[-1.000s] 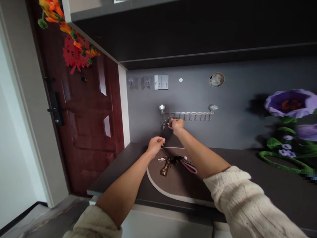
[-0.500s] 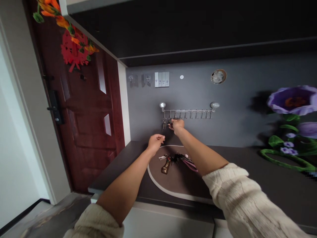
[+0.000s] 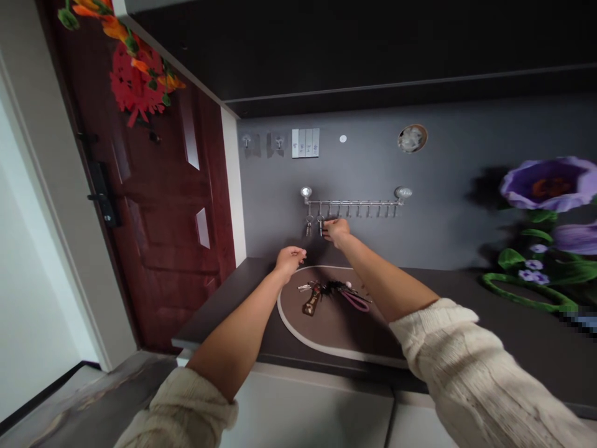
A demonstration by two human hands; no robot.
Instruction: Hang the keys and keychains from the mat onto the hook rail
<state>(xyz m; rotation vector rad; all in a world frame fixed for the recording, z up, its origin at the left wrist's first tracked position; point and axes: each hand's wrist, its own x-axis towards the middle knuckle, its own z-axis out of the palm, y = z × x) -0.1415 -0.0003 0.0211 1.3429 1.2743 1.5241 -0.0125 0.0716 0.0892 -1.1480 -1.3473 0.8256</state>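
Observation:
A slim metal hook rail [image 3: 357, 203] is fixed to the grey wall. Two rings with keys hang from its leftmost hooks: first one bunch of keys [image 3: 308, 227], then a second key [image 3: 321, 226]. My right hand [image 3: 337, 231] is right beside the second key, fingers loosely apart and nothing visible in them. Lower and to the left, my left hand [image 3: 290, 259] hovers above the counter with its fingers curled together; I see nothing in it. Beneath both hands, a brown key fob [image 3: 310, 301] and a dark key bunch with a pink strap [image 3: 355, 302] lie on a brown mat [image 3: 326, 330].
A dark shelf [image 3: 373, 56] overhangs the counter [image 3: 448, 323]. Purple artificial flowers [image 3: 545, 186] stand at the right. To the left is a dark red door [image 3: 172, 249] with a red decoration [image 3: 137, 81]. Switches [image 3: 305, 143] sit above the rail.
My right hand has drawn slightly to the right, away from the second key, which now hangs free on its hook. My left hand stays nearly in place. The view has shifted slightly.

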